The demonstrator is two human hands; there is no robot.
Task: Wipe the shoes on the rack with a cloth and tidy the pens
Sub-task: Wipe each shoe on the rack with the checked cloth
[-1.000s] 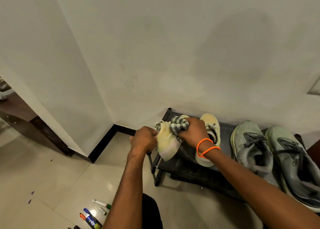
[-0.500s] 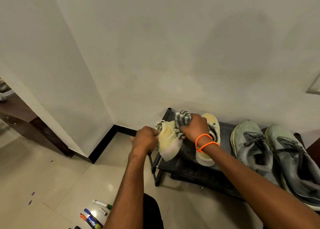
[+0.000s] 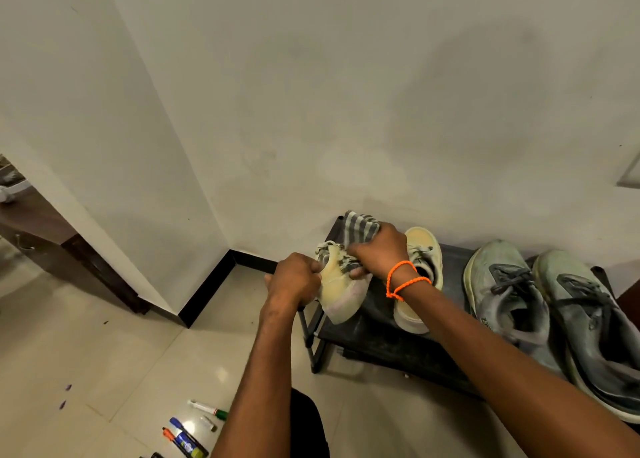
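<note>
At the rack's left edge, the left hand grips a tilted yellow shoe, fingers curled on its side. The right hand clutches a striped cloth against its laces, apparently touching. Pens lie on the floor.

Nothing legible anywhere: the blue-and-yellow label on the fat marker pen at seven o'clock on the floor is just a blur.
</note>
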